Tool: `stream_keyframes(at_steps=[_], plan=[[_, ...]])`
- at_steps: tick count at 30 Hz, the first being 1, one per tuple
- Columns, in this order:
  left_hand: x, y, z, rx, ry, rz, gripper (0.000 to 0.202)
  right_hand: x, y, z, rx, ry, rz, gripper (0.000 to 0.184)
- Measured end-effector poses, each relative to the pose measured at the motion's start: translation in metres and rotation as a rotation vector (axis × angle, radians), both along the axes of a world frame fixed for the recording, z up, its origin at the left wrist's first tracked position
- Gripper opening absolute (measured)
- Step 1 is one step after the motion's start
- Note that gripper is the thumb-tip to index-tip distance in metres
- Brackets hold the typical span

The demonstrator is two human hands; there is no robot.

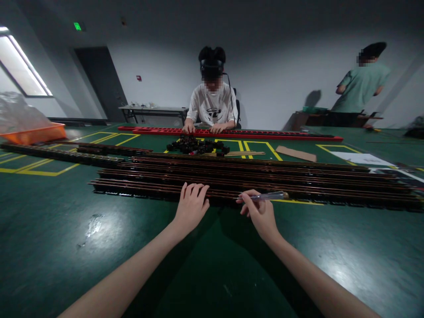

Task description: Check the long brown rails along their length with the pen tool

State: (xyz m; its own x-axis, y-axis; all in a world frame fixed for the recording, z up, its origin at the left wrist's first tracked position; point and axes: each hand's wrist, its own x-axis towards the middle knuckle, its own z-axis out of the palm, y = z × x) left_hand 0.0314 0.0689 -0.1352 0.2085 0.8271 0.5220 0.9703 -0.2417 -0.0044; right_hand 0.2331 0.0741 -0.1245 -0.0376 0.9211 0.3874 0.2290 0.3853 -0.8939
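Note:
Several long, dark strips with coppery edges lie side by side across the green table. My left hand rests on the nearest strips, its fingers stretched out over their edge and the thumb to the right. In my right hand is a screwdriver with a clear handle, pinched between thumb and fingers. Its handle end points right and its thin tip points left, close to the nearest strip. Whether the tip touches the strip I cannot tell.
Across the table a person in a white shirt has both hands on a long red rail. Small black parts lie heaped beyond the strips. Nearby are a cardboard piece, white paper and an orange basket. Another person stands back right.

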Motion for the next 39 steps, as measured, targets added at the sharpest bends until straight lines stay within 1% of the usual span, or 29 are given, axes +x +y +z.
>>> stream_keyframes(at_steps=[5, 11, 19, 24, 29, 35, 39], plan=[[-0.0015, 0.0003, -0.0017, 0.010, -0.005, -0.004, 0.034, -0.0005, -0.0005, 0.0015, -0.013, -0.001, 0.016, 0.032], [-0.0040, 0.0018, -0.0041, 0.014, -0.026, 0.011, 0.035, -0.0006, 0.0016, -0.0007, -0.028, -0.005, 0.040, 0.033], [-0.0025, 0.0005, -0.0011, 0.005, -0.023, 0.013, 0.036, -0.0009, 0.0013, -0.0007, -0.027, 0.037, 0.054, 0.031], [-0.0033, 0.0011, -0.0020, -0.009, -0.035, 0.006, 0.036, -0.0015, -0.0003, 0.0013, -0.038, 0.052, 0.027, 0.032], [-0.0044, 0.0016, -0.0034, -0.006, -0.039, 0.000, 0.035, -0.0015, -0.0022, 0.0036, -0.057, 0.088, -0.033, 0.027], [-0.0049, 0.0017, -0.0030, -0.005, -0.038, -0.003, 0.035, -0.0014, -0.0015, 0.0025, -0.049, 0.098, -0.056, 0.027], [-0.0053, 0.0020, -0.0036, -0.001, -0.041, -0.006, 0.035, -0.0008, -0.0003, 0.0012, -0.048, 0.091, -0.041, 0.028]])
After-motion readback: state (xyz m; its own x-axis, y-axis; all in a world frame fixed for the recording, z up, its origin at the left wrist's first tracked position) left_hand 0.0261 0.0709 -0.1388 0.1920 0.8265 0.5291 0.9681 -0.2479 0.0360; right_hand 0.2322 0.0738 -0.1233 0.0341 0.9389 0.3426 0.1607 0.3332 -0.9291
